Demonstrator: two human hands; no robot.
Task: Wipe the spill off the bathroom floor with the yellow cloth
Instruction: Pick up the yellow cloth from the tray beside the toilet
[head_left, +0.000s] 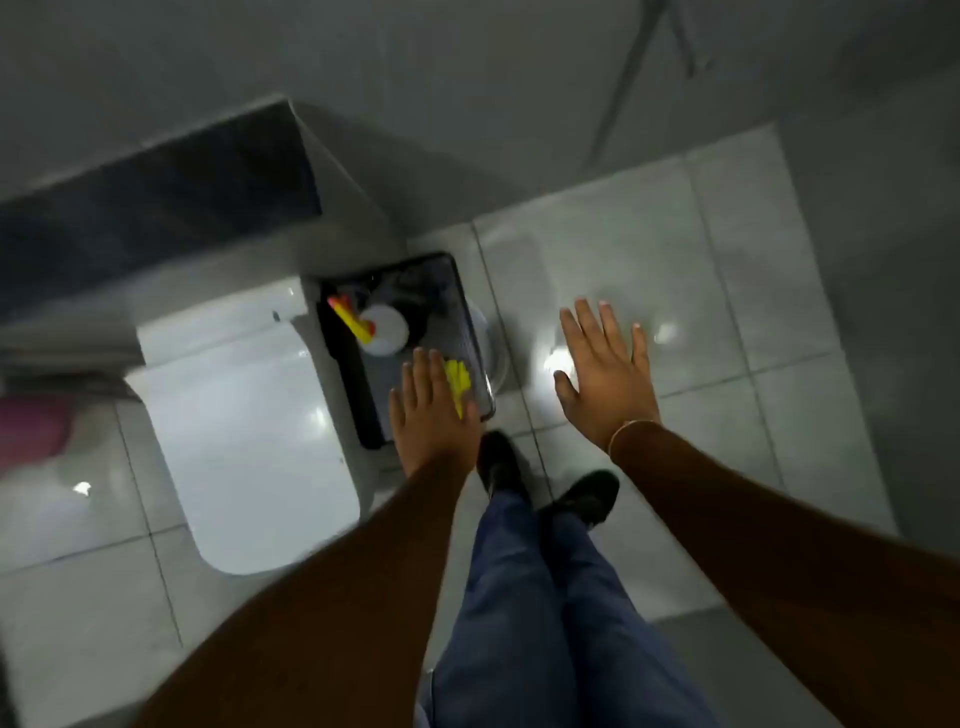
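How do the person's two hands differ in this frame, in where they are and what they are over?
The left hand reaches over the dark bin beside the toilet, just by the yellow cloth; the right hand hangs over bare floor tiles. The left hand's fingers are close together; the right hand's are spread wide. The right wrist has a thin band; the left shows none. Both are open, palm down, holding nothing.

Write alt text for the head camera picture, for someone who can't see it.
Seen from above, a person's left hand reaches over a yellow cloth in a dark bin beside a closed white toilet. The right hand hovers open over the tiled floor. Neither hand holds anything.
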